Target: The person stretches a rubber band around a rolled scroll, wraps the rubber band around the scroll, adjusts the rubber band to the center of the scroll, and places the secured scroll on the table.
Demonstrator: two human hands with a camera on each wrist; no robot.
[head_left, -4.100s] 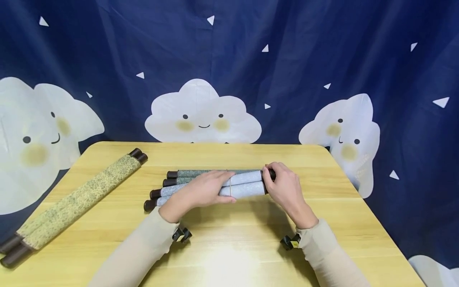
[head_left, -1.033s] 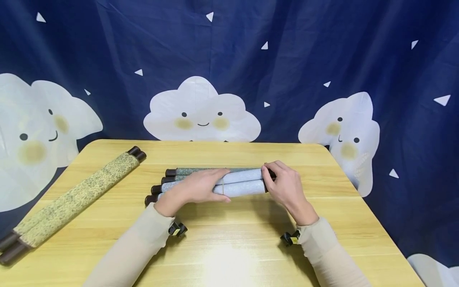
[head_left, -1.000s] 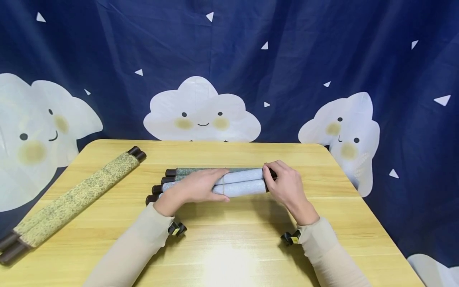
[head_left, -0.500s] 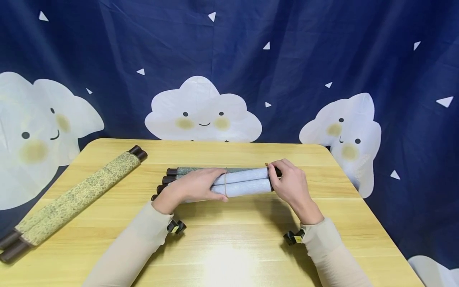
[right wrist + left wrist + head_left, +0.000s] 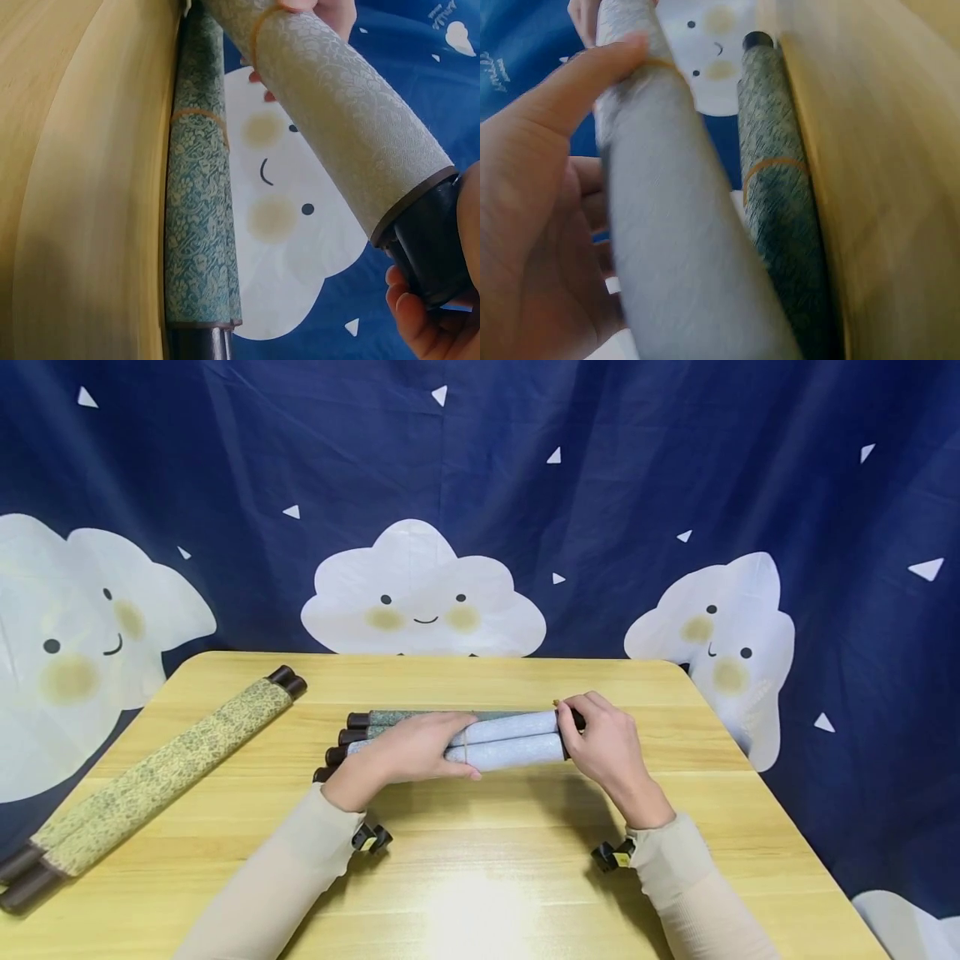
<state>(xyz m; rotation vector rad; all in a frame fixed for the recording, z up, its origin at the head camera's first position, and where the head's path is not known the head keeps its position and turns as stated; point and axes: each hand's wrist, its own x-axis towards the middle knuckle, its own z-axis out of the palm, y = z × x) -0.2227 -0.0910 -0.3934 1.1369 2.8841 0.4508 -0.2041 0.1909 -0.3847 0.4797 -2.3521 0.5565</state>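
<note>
A pale blue double-rolled scroll [image 5: 517,752] with dark end knobs is held slightly raised and tilted over the table. My left hand [image 5: 416,747] grips it near its middle, thumb beside the thin rubber band [image 5: 464,748] round both rolls. My right hand [image 5: 603,739] holds the dark knobs [image 5: 431,240] at its right end. Behind it lies a green patterned scroll [image 5: 390,718], also banded, as the rubber band [image 5: 201,114] in the right wrist view shows. The left hand hides much of both scrolls in the head view.
A yellow-green patterned scroll [image 5: 172,768] with dark knobs lies diagonally at the left of the wooden table [image 5: 480,860]. A dark blue curtain [image 5: 480,460] printed with smiling clouds hangs behind the table's far edge.
Over these seconds the left hand and the rubber band have shifted left along the pale blue scroll. The scroll and my right hand have moved slightly right.
</note>
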